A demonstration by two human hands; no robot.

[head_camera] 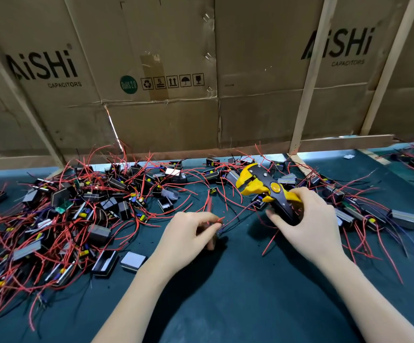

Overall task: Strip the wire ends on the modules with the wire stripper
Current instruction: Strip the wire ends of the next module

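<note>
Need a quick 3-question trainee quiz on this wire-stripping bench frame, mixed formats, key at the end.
1. True or false: the right hand holds the yellow and black wire stripper by its handles.
2. Multiple choice: the left hand pinches A) a roll of tape, B) thin red and dark wires, C) a screwdriver.
3. Fill in: the larger pile of modules lies to the person's ____ on the dark green table mat.

Key: 1 true; 2 B; 3 left.
</note>
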